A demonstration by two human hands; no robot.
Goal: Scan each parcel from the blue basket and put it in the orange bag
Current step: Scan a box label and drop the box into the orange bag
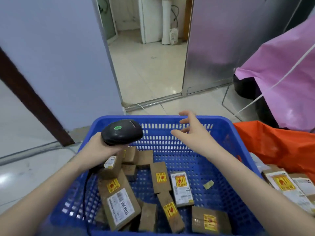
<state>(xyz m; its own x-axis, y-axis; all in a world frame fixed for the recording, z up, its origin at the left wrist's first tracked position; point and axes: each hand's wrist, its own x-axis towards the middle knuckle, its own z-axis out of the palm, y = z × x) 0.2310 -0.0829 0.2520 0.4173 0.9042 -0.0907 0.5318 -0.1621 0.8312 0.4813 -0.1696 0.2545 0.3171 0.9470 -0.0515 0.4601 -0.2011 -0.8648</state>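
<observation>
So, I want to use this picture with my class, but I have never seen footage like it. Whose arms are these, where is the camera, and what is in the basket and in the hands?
The single picture comes from a camera worn on a person's head, looking forward and down, so the two bare arms are the wearer's own. The left hand grips a black barcode scanner with a green light on top. The right hand is open and holds nothing, above the blue basket. Brown cardboard parcels with yellow stickers lie loose inside the basket. On the right is the orange bag, with more parcels in front of it.
</observation>
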